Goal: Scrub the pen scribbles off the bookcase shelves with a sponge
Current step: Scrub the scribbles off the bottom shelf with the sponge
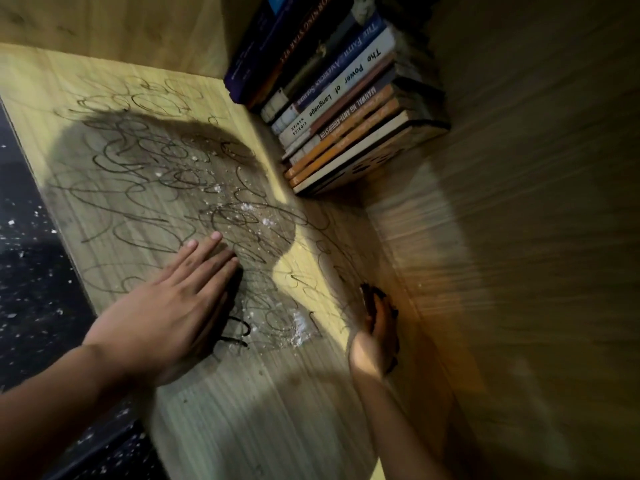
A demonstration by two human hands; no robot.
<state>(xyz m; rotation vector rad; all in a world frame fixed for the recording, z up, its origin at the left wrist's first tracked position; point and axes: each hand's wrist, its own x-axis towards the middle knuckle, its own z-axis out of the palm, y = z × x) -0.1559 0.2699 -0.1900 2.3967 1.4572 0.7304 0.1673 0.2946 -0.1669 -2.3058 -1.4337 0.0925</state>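
Observation:
Dark pen scribbles (145,174) loop across most of the pale wooden shelf (242,427). White crumbs (299,332) lie among them. My left hand (173,313) rests flat on the shelf, fingers together and stretched out over the scribbles, holding nothing. My right hand (375,337) is near the back corner of the shelf, curled on a dark sponge (372,294) that presses against the wood. Only the sponge's top edge shows above my fingers.
A row of books (339,98) stands at the far end of the shelf, against the back panel (519,237). The bookcase side wall (121,22) rises beyond them. A dark speckled floor (31,271) lies past the shelf's left edge.

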